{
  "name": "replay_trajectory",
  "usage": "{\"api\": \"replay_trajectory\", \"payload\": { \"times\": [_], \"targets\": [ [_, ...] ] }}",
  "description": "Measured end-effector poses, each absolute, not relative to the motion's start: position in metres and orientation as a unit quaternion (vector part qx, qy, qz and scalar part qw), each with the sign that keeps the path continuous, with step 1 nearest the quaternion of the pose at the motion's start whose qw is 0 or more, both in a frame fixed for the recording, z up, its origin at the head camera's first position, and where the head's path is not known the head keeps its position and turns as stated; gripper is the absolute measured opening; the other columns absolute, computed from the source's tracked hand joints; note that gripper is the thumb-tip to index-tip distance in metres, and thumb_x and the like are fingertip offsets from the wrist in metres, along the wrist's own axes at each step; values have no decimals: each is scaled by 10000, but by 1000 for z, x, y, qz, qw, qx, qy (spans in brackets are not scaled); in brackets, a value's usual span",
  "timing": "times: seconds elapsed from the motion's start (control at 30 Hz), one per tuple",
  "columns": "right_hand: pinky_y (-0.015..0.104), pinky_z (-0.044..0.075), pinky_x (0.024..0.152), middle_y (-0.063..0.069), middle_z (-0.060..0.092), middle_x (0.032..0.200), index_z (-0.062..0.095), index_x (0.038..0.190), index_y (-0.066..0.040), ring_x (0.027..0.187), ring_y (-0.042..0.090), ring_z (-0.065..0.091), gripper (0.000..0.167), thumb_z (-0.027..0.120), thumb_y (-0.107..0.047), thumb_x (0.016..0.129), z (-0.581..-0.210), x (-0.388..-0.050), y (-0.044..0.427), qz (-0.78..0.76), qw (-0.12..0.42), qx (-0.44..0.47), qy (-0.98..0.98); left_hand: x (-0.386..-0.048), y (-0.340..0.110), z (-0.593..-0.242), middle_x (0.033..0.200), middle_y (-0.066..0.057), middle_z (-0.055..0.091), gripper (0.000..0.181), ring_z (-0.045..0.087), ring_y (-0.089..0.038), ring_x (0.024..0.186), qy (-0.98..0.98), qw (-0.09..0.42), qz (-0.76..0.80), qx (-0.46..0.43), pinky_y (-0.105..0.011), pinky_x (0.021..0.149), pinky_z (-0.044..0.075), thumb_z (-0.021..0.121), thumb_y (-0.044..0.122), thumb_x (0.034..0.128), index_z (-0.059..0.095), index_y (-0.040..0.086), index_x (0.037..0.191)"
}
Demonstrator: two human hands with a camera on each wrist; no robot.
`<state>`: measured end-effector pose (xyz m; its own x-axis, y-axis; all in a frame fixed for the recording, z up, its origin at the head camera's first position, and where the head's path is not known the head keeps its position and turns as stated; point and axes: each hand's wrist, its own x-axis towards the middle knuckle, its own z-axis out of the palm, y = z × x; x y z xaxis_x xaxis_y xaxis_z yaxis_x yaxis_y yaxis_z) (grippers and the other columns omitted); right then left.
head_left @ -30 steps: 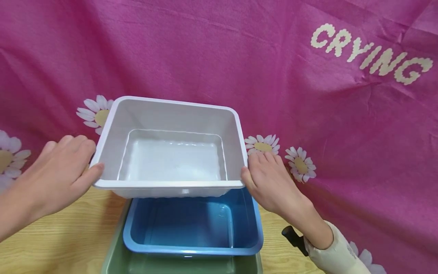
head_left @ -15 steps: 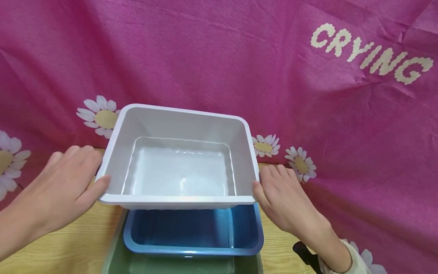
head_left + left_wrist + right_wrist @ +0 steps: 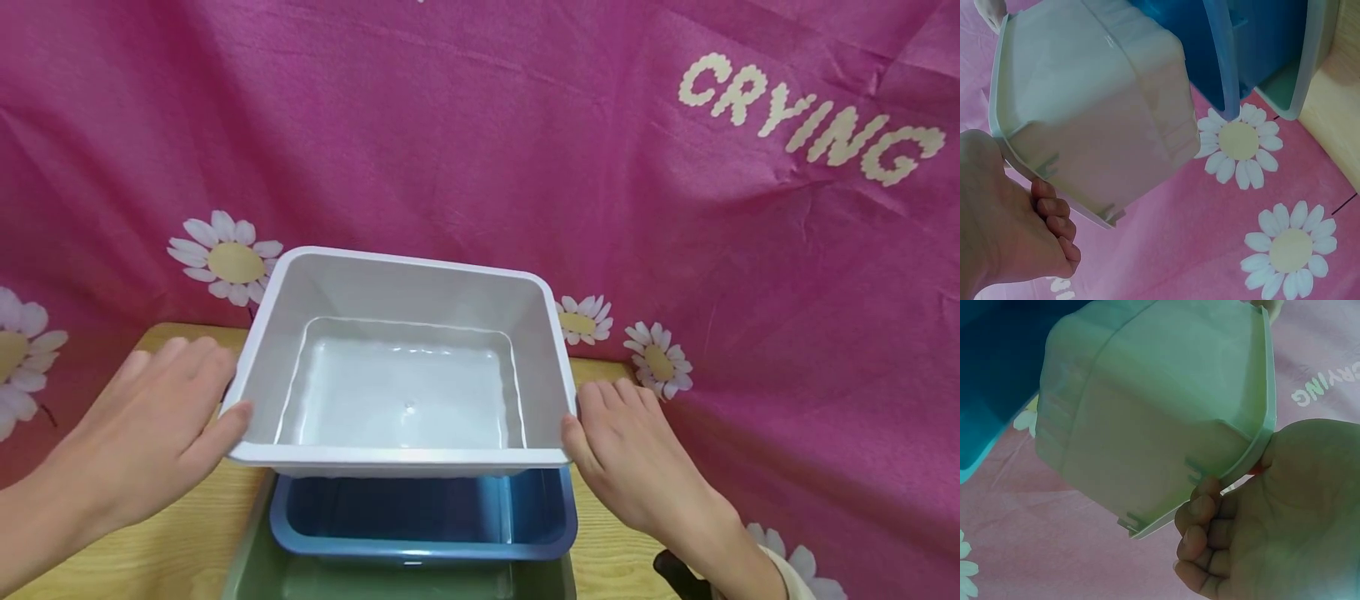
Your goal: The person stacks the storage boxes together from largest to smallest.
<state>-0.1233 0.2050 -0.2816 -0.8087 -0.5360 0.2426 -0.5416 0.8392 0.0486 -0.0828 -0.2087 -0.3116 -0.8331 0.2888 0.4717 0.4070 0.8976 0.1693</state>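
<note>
A white plastic bin is held up by its two short sides, its open top tilted toward me. My left hand grips the left rim, thumb on top and fingers curled beneath, as the left wrist view shows. On the opposite rim my right hand has the same hold; its curled fingers show under the edge in the right wrist view. Below the white bin sits a blue bin, which rests inside a larger green bin. The white bin hides the back part of the blue one.
The bins stand on a light wooden table. Behind it hangs a magenta cloth with daisies and the word CRYING. A black strap or handle shows by my right wrist.
Both hands have lowered the white bin and shifted it slightly to the right, so it covers more of the blue bin. The blue and green bins have stayed put.
</note>
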Motion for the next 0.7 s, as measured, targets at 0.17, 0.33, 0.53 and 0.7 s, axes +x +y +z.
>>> {"api": "replay_trajectory", "payload": {
  "times": [0.17, 0.33, 0.53, 0.7],
  "targets": [
    [366, 332, 733, -37, 375, 732, 462, 824, -126, 760, 186, 396, 177, 497, -223, 967, -285, -119, 207, 12, 119, 281, -952, -81, -206, -315, 814, 31, 476, 192, 439, -203, 766, -946, 222, -137, -191, -397, 667, 288, 667, 198, 812, 501, 129, 880],
    [363, 344, 734, -46, 389, 738, 488, 860, -123, 771, 170, 393, 158, 524, -234, 967, -289, -115, 209, 16, 102, 265, -959, -81, -204, -318, 853, 14, 506, 218, 448, -207, 801, -950, 206, -141, -187, -426, 684, 312, 687, 207, 807, 526, 118, 923],
    [357, 347, 724, -58, 374, 722, 474, 835, -139, 761, 160, 391, 169, 535, -230, 964, -294, -111, 212, 18, 101, 259, -960, -80, -199, -321, 989, -31, 583, 327, 480, -221, 892, -958, 177, -142, -175, -462, 727, 353, 718, 245, 805, 571, 104, 1060],
    [352, 338, 719, -67, 363, 719, 457, 823, -153, 756, 153, 382, 172, 534, -224, 960, -297, -109, 216, 19, 108, 261, -959, -79, -196, -324, 1028, -45, 592, 355, 479, -219, 911, -963, 155, -144, -170, -461, 743, 363, 724, 270, 818, 577, 100, 1092]
  ]
}}
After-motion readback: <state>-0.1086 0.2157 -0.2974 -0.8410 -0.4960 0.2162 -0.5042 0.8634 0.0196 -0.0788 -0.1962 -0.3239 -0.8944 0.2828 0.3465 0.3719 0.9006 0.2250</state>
